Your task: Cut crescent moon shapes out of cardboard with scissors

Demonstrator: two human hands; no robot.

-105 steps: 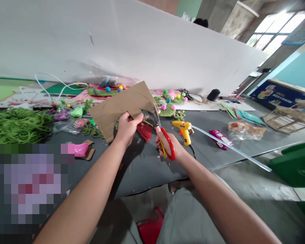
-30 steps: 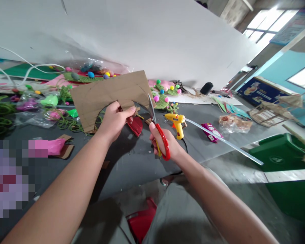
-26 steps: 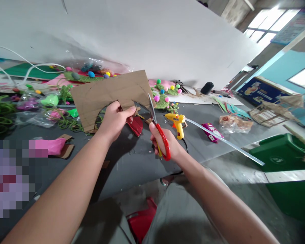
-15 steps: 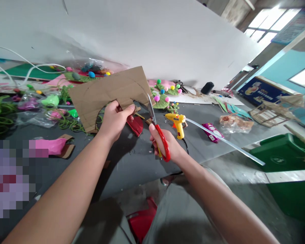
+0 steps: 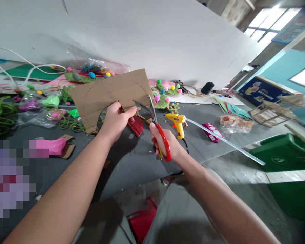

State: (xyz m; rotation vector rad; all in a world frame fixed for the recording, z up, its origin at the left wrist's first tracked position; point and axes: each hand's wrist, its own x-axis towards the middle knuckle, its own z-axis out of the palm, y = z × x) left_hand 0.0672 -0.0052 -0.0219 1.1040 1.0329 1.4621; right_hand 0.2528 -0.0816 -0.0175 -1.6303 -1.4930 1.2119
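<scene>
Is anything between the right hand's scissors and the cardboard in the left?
Nothing visible: the scissors in the right hand meet the right side of the cardboard in view. The yellow glue gun is off to the right.

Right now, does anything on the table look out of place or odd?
Yes: the glue stick in the glue gun looks unusually long. Its free end juts past the right edge of the table, where it could get knocked. The scissors look normal.
</scene>
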